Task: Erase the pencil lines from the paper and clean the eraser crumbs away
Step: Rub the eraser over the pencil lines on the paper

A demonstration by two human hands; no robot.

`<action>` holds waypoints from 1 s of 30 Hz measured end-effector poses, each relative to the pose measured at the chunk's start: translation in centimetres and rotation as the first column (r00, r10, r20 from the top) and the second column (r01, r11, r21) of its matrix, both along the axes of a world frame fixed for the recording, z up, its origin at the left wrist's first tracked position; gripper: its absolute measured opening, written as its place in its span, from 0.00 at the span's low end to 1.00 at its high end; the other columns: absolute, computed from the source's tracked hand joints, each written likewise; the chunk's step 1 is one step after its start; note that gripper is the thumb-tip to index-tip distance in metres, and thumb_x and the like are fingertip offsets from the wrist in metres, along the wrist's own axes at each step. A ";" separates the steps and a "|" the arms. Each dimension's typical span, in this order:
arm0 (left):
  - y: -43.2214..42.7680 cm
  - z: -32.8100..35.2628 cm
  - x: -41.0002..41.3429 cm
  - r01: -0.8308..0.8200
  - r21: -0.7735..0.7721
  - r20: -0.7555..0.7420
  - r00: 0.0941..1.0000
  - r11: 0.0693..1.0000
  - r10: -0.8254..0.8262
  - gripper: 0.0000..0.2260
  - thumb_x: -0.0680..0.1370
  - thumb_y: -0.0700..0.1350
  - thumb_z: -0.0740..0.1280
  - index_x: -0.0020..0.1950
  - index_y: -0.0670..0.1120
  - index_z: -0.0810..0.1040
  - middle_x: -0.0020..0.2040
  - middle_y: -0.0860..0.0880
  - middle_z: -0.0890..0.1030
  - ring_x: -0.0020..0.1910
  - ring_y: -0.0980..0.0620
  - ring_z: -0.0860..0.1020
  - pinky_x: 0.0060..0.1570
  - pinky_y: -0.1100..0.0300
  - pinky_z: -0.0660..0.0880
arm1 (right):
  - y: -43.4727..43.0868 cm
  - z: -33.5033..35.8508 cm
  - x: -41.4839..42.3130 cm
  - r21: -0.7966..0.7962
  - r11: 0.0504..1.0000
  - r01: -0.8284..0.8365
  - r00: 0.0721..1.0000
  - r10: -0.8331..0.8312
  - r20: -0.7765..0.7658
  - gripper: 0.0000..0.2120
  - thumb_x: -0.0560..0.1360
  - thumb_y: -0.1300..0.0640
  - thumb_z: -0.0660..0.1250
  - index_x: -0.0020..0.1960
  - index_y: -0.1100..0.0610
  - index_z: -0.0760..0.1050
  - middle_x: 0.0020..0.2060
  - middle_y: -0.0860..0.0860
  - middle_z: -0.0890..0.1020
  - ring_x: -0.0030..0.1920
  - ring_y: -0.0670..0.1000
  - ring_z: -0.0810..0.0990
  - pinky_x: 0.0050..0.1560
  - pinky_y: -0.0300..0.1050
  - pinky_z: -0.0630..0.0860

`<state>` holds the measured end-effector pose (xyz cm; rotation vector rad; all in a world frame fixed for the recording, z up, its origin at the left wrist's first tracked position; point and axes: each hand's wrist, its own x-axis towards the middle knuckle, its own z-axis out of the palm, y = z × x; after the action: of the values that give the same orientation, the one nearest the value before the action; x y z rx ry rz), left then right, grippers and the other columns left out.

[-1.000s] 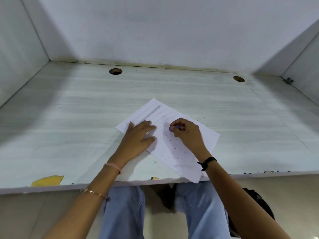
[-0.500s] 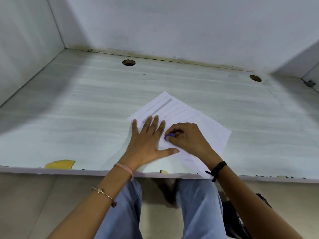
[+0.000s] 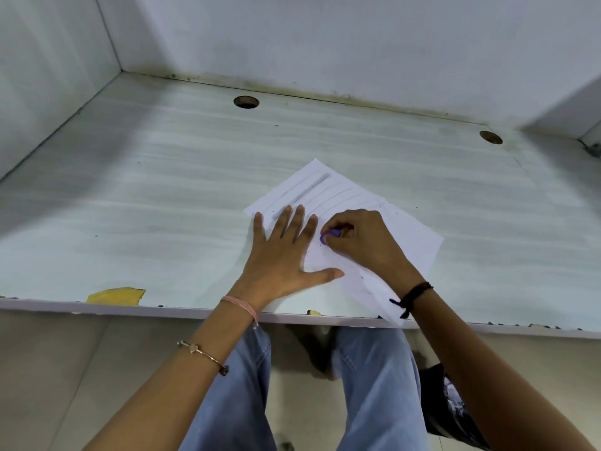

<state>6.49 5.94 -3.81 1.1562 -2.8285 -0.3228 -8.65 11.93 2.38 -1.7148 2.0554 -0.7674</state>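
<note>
- The paper [image 3: 403, 242] lies tilted on the pale desk [image 3: 162, 206], with one corner hanging over the front edge.
- The left hand [image 3: 279, 258] rests flat on the paper, fingers straight and spread, thumb out to the side.
- The right hand [image 3: 361, 245] pinches a purple eraser [image 3: 329, 236] in its curled fingers and presses it on the sheet, just beside the left fingers.
- Grey pencil lines [image 3: 312, 190] show near the far corner.
- Dark eraser crumbs [image 3: 366, 281] lie on the sheet near the right wrist.

Pale desk [image 3: 162, 206]. One hole [image 3: 246, 101] beyond-left of the grip, second hole [image 3: 490, 137] beyond-right. Yellow patch [image 3: 115, 295] well left, front edge. Jeans [image 3: 374, 385] below.
</note>
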 end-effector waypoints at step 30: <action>0.0 0.1 0.0 0.018 -0.010 0.013 1.000 1.000 -0.018 0.50 0.66 0.80 0.42 0.80 0.52 0.39 0.80 0.49 0.37 0.78 0.50 0.34 0.72 0.34 0.34 | 0.7 -0.2 0.8 0.036 0.994 -0.105 0.993 0.107 -0.041 0.03 0.70 0.61 0.72 0.42 0.55 0.83 0.36 0.48 0.82 0.36 0.43 0.77 0.39 0.35 0.71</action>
<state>6.53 5.91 -3.68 1.1355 -2.8505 -0.3034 -7.90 12.66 2.22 -1.8202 1.9751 -0.6641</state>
